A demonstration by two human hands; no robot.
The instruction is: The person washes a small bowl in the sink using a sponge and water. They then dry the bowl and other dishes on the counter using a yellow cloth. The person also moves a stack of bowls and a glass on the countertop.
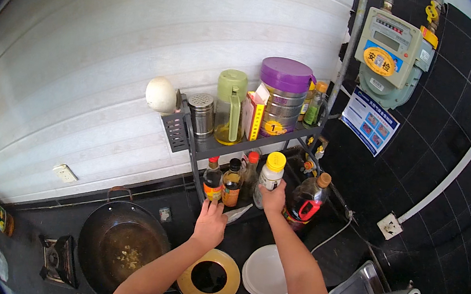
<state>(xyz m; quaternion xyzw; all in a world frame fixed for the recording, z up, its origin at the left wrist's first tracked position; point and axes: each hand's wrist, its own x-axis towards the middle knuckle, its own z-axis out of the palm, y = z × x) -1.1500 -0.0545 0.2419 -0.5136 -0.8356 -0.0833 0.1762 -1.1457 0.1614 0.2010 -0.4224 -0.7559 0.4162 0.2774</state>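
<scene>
My right hand (274,199) is wrapped round the lower part of a white bottle with a yellow cap (271,175) at the lower level of a black rack. Left of it, my left hand (211,224) reaches to the front of the rack, fingers stretched forward and slightly apart. Its fingertips are at the foot of a dark sauce bottle with a red cap (213,181); whether they touch it I cannot tell. Beside that hand lies a pale flat packet (238,213). A dark-capped sauce bottle (231,183) and a red-capped glass bottle (250,177) stand between the hands.
A wok (95,241) with liquid and chopped bits sits left. Nearer are a yellow-rimmed vessel (191,275) and white plates (261,262). A large dark bottle (311,194) stands right of the rack. The upper shelf (235,148) holds an oil jug (225,107) and a purple-lidded tin (284,103).
</scene>
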